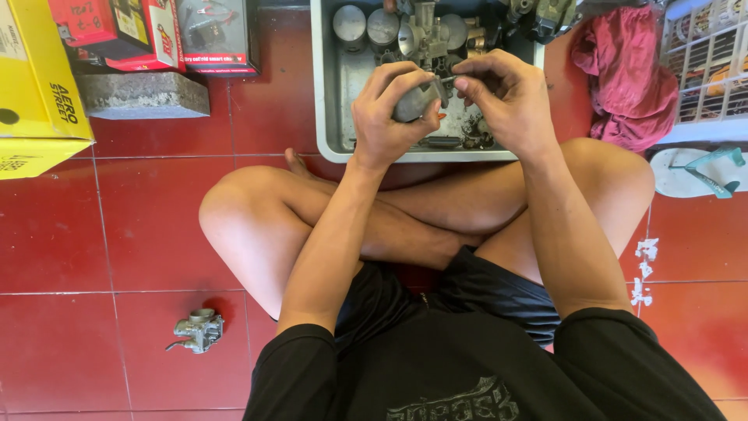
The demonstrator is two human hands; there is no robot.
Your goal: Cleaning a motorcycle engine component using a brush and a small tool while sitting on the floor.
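1. Position: I sit cross-legged on the red tiled floor [156, 218], with the grey metal tray [327, 117] pulled up against my shins. That puts both hands directly over the tray, so anything that drops or drips should land in it and not on the tiles.

2. Left hand [386, 117]: clenched around a small grey metal part [413, 101], most likely a carburetor float bowl or body piece; the exact piece is hidden by my fingers. Thumb and fingers wrap it from both sides, which keeps it steady.

3. Right hand [502, 97]: fingertips pinched on a thin metal piece [448, 79] that meets the top edge of the grey part. Whether it is a small tool or a pin I cannot tell. The pinch grip suits fine work rather than force.

4. Location of the part: in the air, just above the near half of the tray, between both hands, at the middle of my view.

5. Tray contents: a carburetor body [425, 35] stands at the far side, with round metal caps [366, 23] beside it and loose small parts on the tray floor below my hands. They are close to hand.

6. Surroundings: a second carburetor [199, 329] lies on the tiles by my left knee, well apart from the tray. A red cloth [627, 74] lies to the right of the tray, a sandal [693, 171] beyond my right knee, and a yellow box [35, 86] and a concrete block [144, 93] to the left.
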